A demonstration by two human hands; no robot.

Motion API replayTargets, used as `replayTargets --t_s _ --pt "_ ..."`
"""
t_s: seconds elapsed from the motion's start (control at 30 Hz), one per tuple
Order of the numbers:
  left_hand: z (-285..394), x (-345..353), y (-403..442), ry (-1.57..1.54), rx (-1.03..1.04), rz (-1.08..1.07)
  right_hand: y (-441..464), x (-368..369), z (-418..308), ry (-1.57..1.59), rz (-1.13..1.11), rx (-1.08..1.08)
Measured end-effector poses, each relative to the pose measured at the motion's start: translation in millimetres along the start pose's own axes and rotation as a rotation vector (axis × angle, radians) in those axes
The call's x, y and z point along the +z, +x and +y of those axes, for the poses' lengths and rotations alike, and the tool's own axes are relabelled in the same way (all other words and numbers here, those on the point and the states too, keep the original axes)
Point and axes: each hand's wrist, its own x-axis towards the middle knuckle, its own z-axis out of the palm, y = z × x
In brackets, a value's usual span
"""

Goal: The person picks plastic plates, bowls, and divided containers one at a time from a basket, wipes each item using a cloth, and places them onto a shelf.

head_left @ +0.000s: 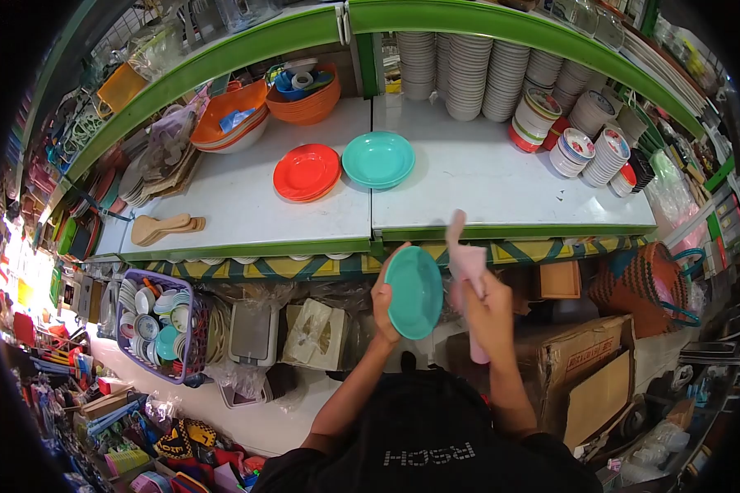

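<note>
My left hand (pixel 382 304) grips the rim of a teal plate (pixel 416 292), which is tilted up in front of the shelf's green edge. Fingers closed, my right hand (pixel 488 306) holds a pale pink cloth (pixel 469 261) just right of the plate. One end of the cloth flies up, blurred by motion, and another part hangs below the hand. Cloth and plate look apart. On the white shelf (pixel 460 185) beyond my hands are more teal plates (pixel 378 159) and a stack of red plates (pixel 306 172).
Orange bowls (pixel 304 107) and wooden paddles (pixel 167 229) occupy the shelf's left side. White cup stacks (pixel 464 78) and patterned bowls (pixel 538 120) stand at right. Below are a purple basket (pixel 191 345) of dishes, a cardboard box (pixel 588 353) and a woven bag (pixel 645 283).
</note>
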Motion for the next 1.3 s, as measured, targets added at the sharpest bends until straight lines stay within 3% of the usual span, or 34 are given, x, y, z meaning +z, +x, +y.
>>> replayTargets --t_s 0.03,0.1,0.17,0.27,0.33,0.47,0.53,0.6,0.7,0.73,0.83,0.93,1.03,1.1,1.23,1.3 --pt "-4 6 -3 -0.013 -0.057 0.051 1 8 8 -0.207 -0.041 -0.103" --pt "-9 20 -11 -0.038 -0.168 0.152 -2 37 8 -0.095 -0.094 -0.304" --pt "-14 15 -19 -0.24 -0.278 0.291 -11 48 3 -0.126 -0.174 -0.283" --pt "-51 -18 -32 -0.095 -0.359 0.496 -24 60 7 -0.151 -0.266 -0.356" --pt "-32 -10 -29 -0.041 -0.487 0.624 -29 59 4 -0.186 -0.343 -0.429" --pt "-26 -24 -12 -0.076 -0.305 0.25 -22 45 -1 -0.246 -0.547 -0.47" --pt "-21 -26 3 -0.278 -0.306 0.095 -20 35 -12 -0.307 -0.626 -0.511" --pt "-7 -33 7 -0.684 -0.331 -0.009 -18 28 -8 -0.334 -0.698 -0.568" --pt "39 -16 14 -0.607 -0.396 0.035 -19 18 -7 -0.418 -0.785 -0.627" --pt "37 -17 17 -0.576 -0.415 0.16 -19 14 -8 -0.453 -0.809 -0.641" --pt "33 -27 25 -0.33 -0.246 0.109 -20 -1 -21 -0.605 -0.836 -0.675" --pt "38 -26 25 -0.431 -0.268 0.09 -13 -21 -26 -0.688 -0.824 -0.663" --pt "49 -18 25 -0.413 -0.343 0.104 4 -44 -11 -0.527 -0.725 -0.551" --pt "50 -20 20 -0.359 -0.359 0.111 14 -68 6 -0.537 -0.537 -0.319" --pt "42 -18 6 -0.435 -0.426 0.13 19 -60 8 -0.017 0.115 -0.143" --pt "20 -28 -3 -0.386 -0.463 0.137 18 -51 12 -0.045 0.119 -0.193"
